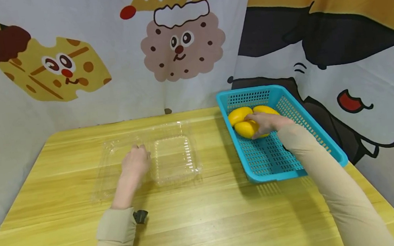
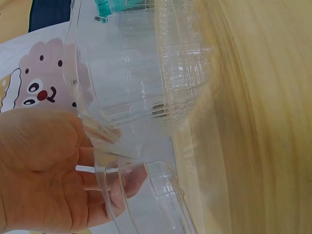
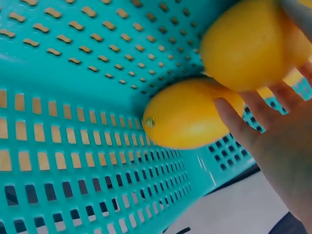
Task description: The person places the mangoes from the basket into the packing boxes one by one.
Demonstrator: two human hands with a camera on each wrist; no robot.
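A clear plastic clamshell box [image 1: 172, 157] lies opened out on the table. My left hand [image 1: 136, 160] holds it near its middle fold, its fingers [image 2: 105, 192] curled at the plastic edge and partly seen through it. Over on the right, several yellow mangoes [image 1: 240, 114] lie in the far left part of a blue plastic basket [image 1: 238, 152]. My right hand [image 1: 267, 123] reaches in and grips the nearest mango [image 3: 243, 48], thumb on one side and fingers on the other. Another mango [image 3: 185, 114] rests beside it against the basket wall.
The wooden table [image 1: 200, 223] carries the box at left and the basket at right. Behind it hangs a cartoon-printed cloth [image 1: 115, 103], close to the basket's far and right sides. A small dark object [image 1: 140, 216] sits at the left cuff.
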